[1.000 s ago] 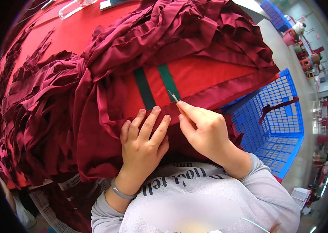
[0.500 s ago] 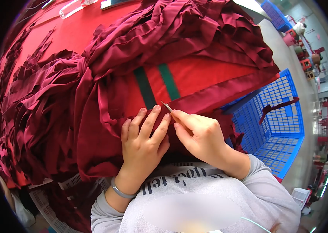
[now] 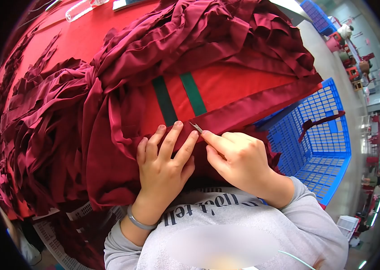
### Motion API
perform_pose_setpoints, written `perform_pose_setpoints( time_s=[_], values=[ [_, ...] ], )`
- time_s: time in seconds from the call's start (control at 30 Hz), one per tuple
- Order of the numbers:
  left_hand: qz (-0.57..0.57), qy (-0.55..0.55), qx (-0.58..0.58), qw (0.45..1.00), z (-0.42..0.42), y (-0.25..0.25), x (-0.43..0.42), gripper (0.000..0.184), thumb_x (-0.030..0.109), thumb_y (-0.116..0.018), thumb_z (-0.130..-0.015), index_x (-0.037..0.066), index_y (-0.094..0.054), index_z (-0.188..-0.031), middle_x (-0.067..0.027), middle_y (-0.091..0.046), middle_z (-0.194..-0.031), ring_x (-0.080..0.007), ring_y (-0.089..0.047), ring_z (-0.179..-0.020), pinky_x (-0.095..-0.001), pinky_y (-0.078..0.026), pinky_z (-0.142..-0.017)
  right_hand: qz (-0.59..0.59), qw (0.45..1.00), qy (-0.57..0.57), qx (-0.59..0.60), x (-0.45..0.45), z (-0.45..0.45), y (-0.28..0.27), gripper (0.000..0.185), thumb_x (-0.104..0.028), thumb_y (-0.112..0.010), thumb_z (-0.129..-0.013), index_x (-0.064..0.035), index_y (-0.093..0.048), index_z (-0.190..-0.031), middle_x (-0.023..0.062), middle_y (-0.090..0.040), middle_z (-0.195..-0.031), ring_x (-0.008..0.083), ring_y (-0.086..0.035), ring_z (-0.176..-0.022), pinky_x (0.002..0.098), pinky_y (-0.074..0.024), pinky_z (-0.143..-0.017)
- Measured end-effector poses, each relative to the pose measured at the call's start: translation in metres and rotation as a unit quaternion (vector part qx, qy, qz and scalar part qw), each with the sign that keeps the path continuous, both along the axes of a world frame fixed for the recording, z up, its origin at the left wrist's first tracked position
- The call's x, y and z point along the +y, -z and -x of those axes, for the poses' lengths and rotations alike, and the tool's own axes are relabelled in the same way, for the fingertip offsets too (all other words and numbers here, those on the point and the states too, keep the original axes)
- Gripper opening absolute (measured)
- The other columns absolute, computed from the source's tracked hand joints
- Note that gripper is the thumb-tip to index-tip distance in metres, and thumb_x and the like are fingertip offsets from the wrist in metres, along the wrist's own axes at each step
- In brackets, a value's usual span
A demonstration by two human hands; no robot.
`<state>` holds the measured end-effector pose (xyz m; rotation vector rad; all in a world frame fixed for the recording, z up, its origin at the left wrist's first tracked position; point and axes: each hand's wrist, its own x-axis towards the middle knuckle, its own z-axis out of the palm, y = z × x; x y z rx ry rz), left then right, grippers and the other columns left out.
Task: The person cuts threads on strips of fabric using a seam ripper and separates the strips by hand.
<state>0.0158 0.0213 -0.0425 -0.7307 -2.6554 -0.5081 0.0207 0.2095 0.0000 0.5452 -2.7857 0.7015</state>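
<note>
Drawing nearer the open left fingers [image 3: 186, 150], right fingers [image 3: 218, 142] are pinching a pointed tool [image 3: 196, 128]. Maroon cloth [image 3: 113, 173] is lying beneath.

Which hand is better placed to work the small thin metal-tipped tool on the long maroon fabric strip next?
Probably the right hand: it pinches the tool, tip over the strip. The left hand lies spread on maroon cloth, seemingly steadying it.

glossy maroon fabric [image 3: 154, 49]

Cloth [image 3: 190, 45] on table [image 3: 82, 38], basket [image 3: 318, 168] at right
</note>
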Motion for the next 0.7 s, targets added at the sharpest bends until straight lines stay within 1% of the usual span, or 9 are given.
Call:
perform_pose_setpoints(
  time_s=[0.1,0.2,0.23,0.3,0.4,0.43,0.5,0.6,0.7],
  values=[
    [0.004,0.003,-0.003,1.000,0.000,-0.001,-0.001,0.055,0.021,-0.074,-0.073,0.024,-0.066,-0.127,-0.0047,-0.056,-0.138,-0.0281,-0.049,-0.124,-0.0457,-0.036,-0.101,0.032,0.999,0.006,0.023,-0.005,0.007,0.008,0.028,-0.011,-0.067,-0.083,-0.0026,-0.070,-0.110,0.0071,-0.062,-0.069,0.0233,-0.063,-0.060,0.0347,-0.0496,-0.053],
    [0.007,0.004,-0.008,1.000,0.000,-0.003,-0.002,0.055,0.021,-0.073,-0.072,0.024,-0.066,-0.127,-0.0048,-0.056,-0.138,-0.0283,-0.049,-0.124,-0.0456,-0.036,-0.101,0.102,0.988,0.077,0.084,-0.007,0.016,0.013,0.028,-0.004,-0.069,-0.082,0.0007,-0.070,-0.110,0.0128,-0.067,-0.076,0.0236,-0.063,-0.057,0.0333,-0.0499,-0.053],
    [0.011,0.002,-0.008,1.000,-0.001,-0.003,-0.002,0.056,0.021,-0.073,-0.073,0.024,-0.066,-0.127,-0.0048,-0.056,-0.138,-0.0283,-0.049,-0.124,-0.0456,-0.036,-0.101,0.146,0.984,0.089,0.046,-0.004,0.014,0.009,0.029,-0.002,-0.070,-0.082,0.0009,-0.070,-0.111,0.0133,-0.068,-0.077,0.0231,-0.063,-0.056,0.0326,-0.0495,-0.052],
    [0.011,0.001,-0.008,1.000,-0.001,-0.002,-0.001,0.056,0.020,-0.073,-0.073,0.025,-0.066,-0.128,-0.0047,-0.056,-0.138,-0.0284,-0.049,-0.124,-0.0456,-0.036,-0.101,0.105,0.992,0.063,-0.018,0.004,0.010,-0.001,0.028,-0.004,-0.070,-0.081,-0.0006,-0.071,-0.109,0.0118,-0.067,-0.073,0.0227,-0.063,-0.057,0.0321,-0.0486,-0.052],
    [0.005,0.002,-0.009,1.000,0.000,-0.001,0.000,0.056,0.020,-0.073,-0.072,0.025,-0.066,-0.128,-0.0046,-0.055,-0.138,-0.0286,-0.049,-0.124,-0.0457,-0.036,-0.101,0.052,0.998,0.008,-0.030,0.010,0.000,-0.005,0.028,-0.006,-0.070,-0.080,-0.0017,-0.072,-0.107,0.0103,-0.065,-0.070,0.0223,-0.063,-0.058,0.0324,-0.0482,-0.053],
    [0.003,0.004,-0.012,1.000,0.000,-0.001,0.000,0.056,0.020,-0.073,-0.072,0.024,-0.066,-0.128,-0.0045,-0.055,-0.139,-0.0287,-0.049,-0.124,-0.0457,-0.036,-0.101,0.023,0.999,0.005,-0.030,0.007,-0.001,-0.003,0.025,-0.013,-0.068,-0.081,-0.0041,-0.071,-0.104,0.0072,-0.061,-0.066,0.0240,-0.062,-0.059,0.0357,-0.0493,-0.052],
    [0.003,0.005,-0.016,1.000,0.000,-0.002,-0.001,0.057,0.019,-0.073,-0.072,0.025,-0.066,-0.128,-0.0044,-0.055,-0.139,-0.0289,-0.049,-0.124,-0.0458,-0.036,-0.102,0.026,1.000,-0.001,0.001,0.003,0.002,0.001,0.025,-0.013,-0.068,-0.082,-0.0029,-0.071,-0.105,0.0067,-0.059,-0.065,0.0240,-0.061,-0.058,0.0361,-0.0489,-0.052],
    [0.004,0.006,-0.017,1.000,0.000,-0.003,-0.002,0.057,0.018,-0.073,-0.071,0.025,-0.066,-0.128,-0.0044,-0.055,-0.139,-0.0290,-0.049,-0.124,-0.0459,-0.036,-0.102,0.046,0.999,0.015,0.006,-0.006,0.009,0.006,0.027,-0.006,-0.070,-0.081,0.0000,-0.071,-0.107,0.0111,-0.065,-0.072,0.0242,-0.064,-0.060,0.0338,-0.0499,-0.055],
    [0.006,0.001,-0.013,1.000,-0.001,-0.002,-0.002,0.058,0.018,-0.073,-0.071,0.026,-0.066,-0.128,-0.0042,-0.055,-0.139,-0.0289,-0.049,-0.124,-0.0462,-0.036,-0.102,0.111,0.985,0.088,0.100,-0.004,0.019,0.010,0.029,-0.003,-0.070,-0.081,0.0013,-0.070,-0.110,0.0127,-0.067,-0.076,0.0230,-0.065,-0.060,0.0328,-0.0499,-0.055]
  ],
)
